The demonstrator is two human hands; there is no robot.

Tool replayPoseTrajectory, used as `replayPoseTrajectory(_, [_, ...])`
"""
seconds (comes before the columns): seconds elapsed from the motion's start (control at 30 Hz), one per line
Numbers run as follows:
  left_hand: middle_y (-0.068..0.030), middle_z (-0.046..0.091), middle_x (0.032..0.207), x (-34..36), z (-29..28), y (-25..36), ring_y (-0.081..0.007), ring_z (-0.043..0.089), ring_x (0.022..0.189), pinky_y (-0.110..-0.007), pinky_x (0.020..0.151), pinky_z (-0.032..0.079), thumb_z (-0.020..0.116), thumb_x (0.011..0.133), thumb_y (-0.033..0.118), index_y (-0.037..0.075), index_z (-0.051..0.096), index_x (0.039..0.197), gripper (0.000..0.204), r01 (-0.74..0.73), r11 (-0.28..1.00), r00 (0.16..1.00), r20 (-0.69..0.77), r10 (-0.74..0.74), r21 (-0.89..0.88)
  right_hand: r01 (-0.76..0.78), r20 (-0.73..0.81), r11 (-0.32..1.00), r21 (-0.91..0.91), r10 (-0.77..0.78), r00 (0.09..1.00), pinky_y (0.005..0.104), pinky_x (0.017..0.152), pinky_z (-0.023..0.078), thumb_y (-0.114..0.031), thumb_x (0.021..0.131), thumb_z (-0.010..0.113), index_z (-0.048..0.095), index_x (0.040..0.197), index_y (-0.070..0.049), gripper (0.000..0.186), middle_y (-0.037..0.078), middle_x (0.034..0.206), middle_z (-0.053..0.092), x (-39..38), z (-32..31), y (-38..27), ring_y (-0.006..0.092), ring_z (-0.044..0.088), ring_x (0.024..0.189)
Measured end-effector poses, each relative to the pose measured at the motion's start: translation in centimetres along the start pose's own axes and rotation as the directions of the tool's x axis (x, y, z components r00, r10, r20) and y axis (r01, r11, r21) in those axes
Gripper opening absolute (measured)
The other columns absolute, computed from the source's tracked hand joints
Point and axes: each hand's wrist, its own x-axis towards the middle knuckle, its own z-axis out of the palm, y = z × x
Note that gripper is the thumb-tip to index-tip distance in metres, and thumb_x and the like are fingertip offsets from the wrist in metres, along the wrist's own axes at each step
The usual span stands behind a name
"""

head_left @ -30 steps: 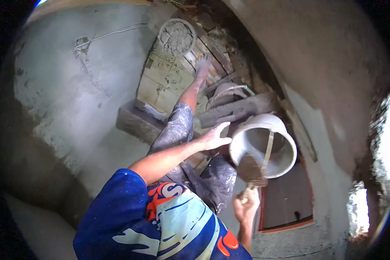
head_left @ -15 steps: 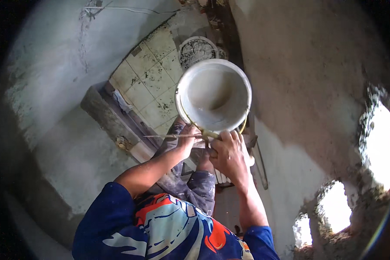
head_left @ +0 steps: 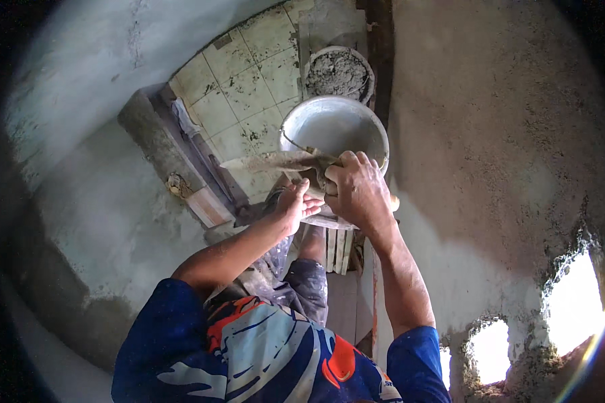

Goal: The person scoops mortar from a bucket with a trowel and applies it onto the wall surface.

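Observation:
A grey-white bucket (head_left: 336, 124) hangs in front of me, its wire handle in my right hand (head_left: 361, 191), whose fingers also grip a trowel (head_left: 269, 161) with its blade pointing left across the bucket's near side. My left hand (head_left: 297, 205) is just below the blade and left of my right hand, palm partly up, fingers apart and slightly curled; whether it touches the bucket is unclear. Beyond the bucket stands a round container (head_left: 336, 70) full of grey mortar.
A tiled floor (head_left: 242, 80) spattered with mortar lies ahead, bordered on the left by a concrete ledge (head_left: 148, 148). A plastered wall (head_left: 491, 121) rises at the right, with rough bright openings (head_left: 571, 302) low in it. Boards (head_left: 339, 252) lie under the bucket near my legs.
The bucket has risen from my right to in front of me, now gripped with the trowel in my right hand. Since half a second ago my left hand's fingers have opened beneath the blade.

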Motion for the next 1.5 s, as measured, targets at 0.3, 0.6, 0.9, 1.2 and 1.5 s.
replayPoseTrajectory(0.3, [-0.0089,0.049,0.091,0.3,1.0,-0.2,-0.0233,0.058,0.081,-0.044,0.080,0.056,0.057,0.095,0.037,0.007,0.043,0.111,0.038,-0.016,0.997,0.999,0.029,0.019,-0.077,0.045,-0.007,0.998,-0.048,-0.045,0.999,0.0405,0.082,0.044,-0.025,0.063,0.077,0.069,0.084,-0.011,0.027,0.011,0.097,0.057,1.2,-0.9,-0.4,0.0279,0.054,0.098])
replayPoseTrajectory(0.6, [-0.0060,0.045,0.092,0.8,1.5,1.3,-0.0204,0.051,0.084,-0.046,0.082,0.052,0.056,0.094,0.040,0.011,0.041,0.104,0.034,-0.073,0.995,0.994,0.076,0.078,-0.067,0.067,-0.046,0.995,-0.080,-0.071,0.996,0.0397,0.081,0.043,-0.018,0.070,0.067,0.070,0.082,-0.012,0.014,0.009,0.094,0.057,1.7,-1.2,-0.2,0.0264,0.055,0.095])
replayPoseTrajectory(0.9, [-0.0057,0.046,0.091,0.7,2.1,2.4,-0.0222,0.052,0.088,-0.046,0.084,0.050,0.057,0.094,0.042,0.011,0.044,0.101,0.034,-0.092,0.992,0.993,0.066,0.098,-0.083,0.069,-0.061,0.995,-0.071,-0.074,0.995,0.0395,0.080,0.043,-0.018,0.067,0.069,0.069,0.079,-0.012,0.013,0.009,0.091,0.057,2.0,-1.0,0.3,0.0263,0.055,0.094])
replayPoseTrajectory(1.2, [-0.0046,0.046,0.092,0.7,2.5,3.2,-0.0224,0.051,0.090,-0.048,0.088,0.047,0.055,0.095,0.044,0.013,0.046,0.099,0.033,-0.109,0.989,0.985,0.123,0.121,-0.104,0.068,-0.084,0.993,-0.099,-0.076,0.994,0.0394,0.079,0.043,-0.019,0.066,0.070,0.068,0.078,-0.013,0.013,0.009,0.091,0.055,2.3,-1.4,0.5,0.0264,0.054,0.093])
replayPoseTrajectory(1.5, [-0.0046,0.045,0.091,0.2,2.9,3.9,-0.0219,0.050,0.089,-0.047,0.085,0.046,0.053,0.096,0.045,0.012,0.046,0.094,0.033,-0.103,0.992,0.990,0.089,0.109,-0.078,0.066,-0.119,0.995,-0.075,-0.075,0.990,0.0389,0.080,0.043,-0.021,0.066,0.071,0.069,0.078,-0.013,0.014,0.009,0.091,0.056,2.4,-1.6,0.6,0.0263,0.054,0.094])
